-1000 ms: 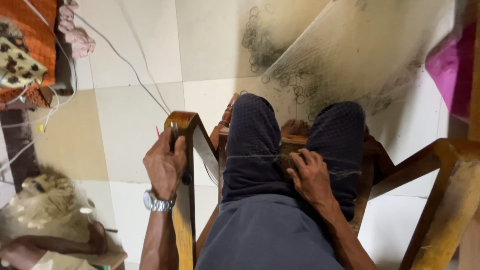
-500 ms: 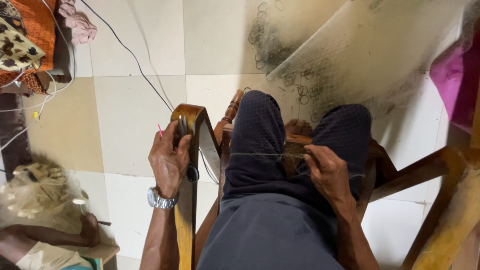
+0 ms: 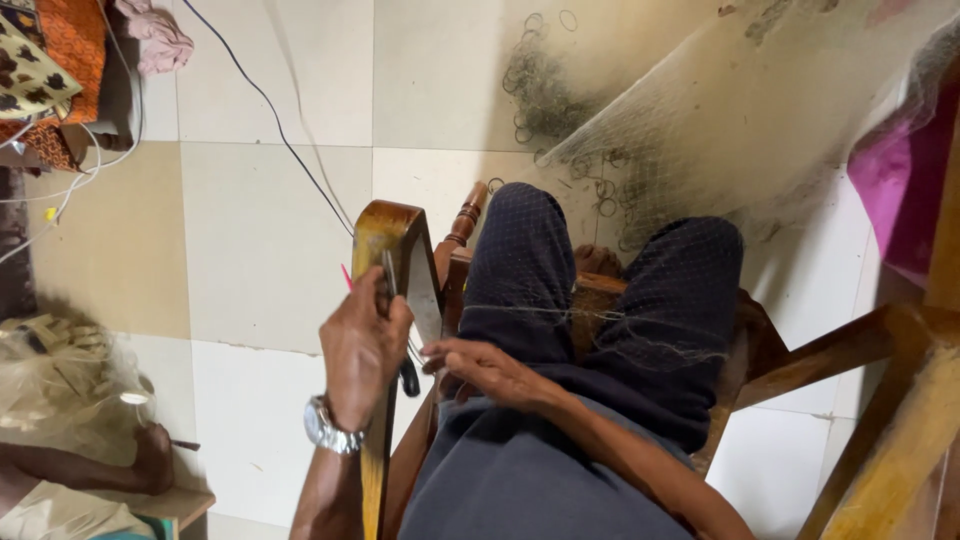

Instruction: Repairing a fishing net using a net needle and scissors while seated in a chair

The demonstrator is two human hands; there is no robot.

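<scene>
I saw the left hand clenched round a dark-handled tool, prob. scissors or a small blade, held against the wooden armrest of the chair. A pink tip poked out just beside the knuckles; couldn't tell what it was. The right hand lay on the lap w/ fingers pinched toward the left hand, seemingly on a fine thread; too thin to be sure of the grip.

The thread ran taut across both knees to the fishing net, which draped from the person's legs over the tiled floor.

My read on handling: net was very light, limp, w/ no stiffness, and it'd snag on anything, chair knobs incl. Monofilament looked slick and thin, so it'd slip thru a loose pinch and could cut into skin if hauled hard. Best taken at a knot or bunched mesh, not a single strand. Tool was rigid and small; it wanted a grip on the handle, clear of the edge.

At the left edge another person's arm rested near a second heap of netting, well apart.
</scene>
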